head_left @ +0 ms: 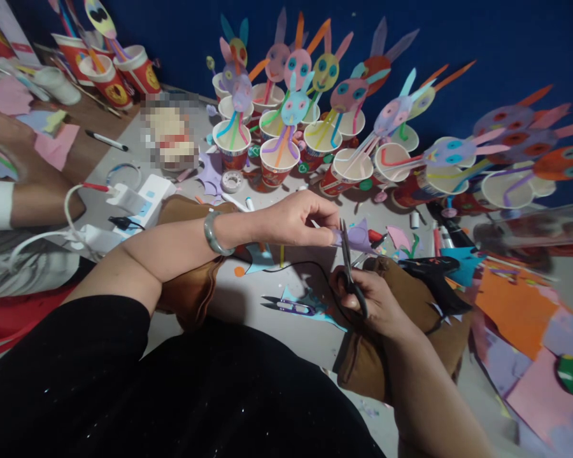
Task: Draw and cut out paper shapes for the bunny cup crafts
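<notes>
My left hand (305, 219) pinches the edge of a piece of purple paper (360, 236) above the middle of the table. My right hand (370, 296) is wrapped round the handles of black-handled scissors (347, 254), whose blades point away from me and cross the paper close to my left fingertips. Below the hands, purple-handled thread snips (289, 305) lie on a light blue paper scrap (310, 296). A black cord runs across the table behind my right hand, toward a black glue gun (424, 270) resting on brown cloth (401, 280).
Paper cups (280, 162) with colourful paper rabbit faces on straws stand along the blue wall. At left are a white power strip (143, 200), a marker (106, 140) and another person's arm (42, 165). Orange paper (516, 312) and other coloured sheets lie at right.
</notes>
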`<state>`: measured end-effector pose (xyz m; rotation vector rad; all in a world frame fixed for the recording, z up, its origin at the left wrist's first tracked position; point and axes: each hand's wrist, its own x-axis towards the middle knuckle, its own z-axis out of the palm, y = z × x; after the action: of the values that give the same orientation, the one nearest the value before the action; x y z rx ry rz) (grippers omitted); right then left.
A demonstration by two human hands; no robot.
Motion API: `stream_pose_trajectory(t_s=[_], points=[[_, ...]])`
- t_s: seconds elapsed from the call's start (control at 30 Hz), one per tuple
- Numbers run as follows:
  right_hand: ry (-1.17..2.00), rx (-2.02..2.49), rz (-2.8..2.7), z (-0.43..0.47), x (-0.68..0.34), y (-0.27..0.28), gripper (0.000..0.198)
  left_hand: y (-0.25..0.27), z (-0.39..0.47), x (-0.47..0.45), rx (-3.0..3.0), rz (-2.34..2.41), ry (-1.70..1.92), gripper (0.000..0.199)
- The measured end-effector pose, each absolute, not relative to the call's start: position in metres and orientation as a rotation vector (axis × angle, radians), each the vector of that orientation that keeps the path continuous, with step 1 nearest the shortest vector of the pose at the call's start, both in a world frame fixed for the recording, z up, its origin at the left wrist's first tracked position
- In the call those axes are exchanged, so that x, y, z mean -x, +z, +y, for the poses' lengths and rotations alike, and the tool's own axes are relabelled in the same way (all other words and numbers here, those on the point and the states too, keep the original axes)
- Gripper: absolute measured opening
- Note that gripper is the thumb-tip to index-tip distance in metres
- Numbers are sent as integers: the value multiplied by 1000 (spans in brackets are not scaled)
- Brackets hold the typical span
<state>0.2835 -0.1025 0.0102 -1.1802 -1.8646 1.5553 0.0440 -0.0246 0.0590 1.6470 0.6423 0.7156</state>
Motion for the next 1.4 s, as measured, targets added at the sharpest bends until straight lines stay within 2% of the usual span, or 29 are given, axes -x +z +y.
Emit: stream_pose_trajectory(t_s=[0.33,1.4], points=[[1521,1192,-1852,-103,-280,14,68,61,-25,-44,-1611,611,742,17],[1561,1175,-1877,-103,-277,18,66,58,-26,-46,-1594,585,681,14]])
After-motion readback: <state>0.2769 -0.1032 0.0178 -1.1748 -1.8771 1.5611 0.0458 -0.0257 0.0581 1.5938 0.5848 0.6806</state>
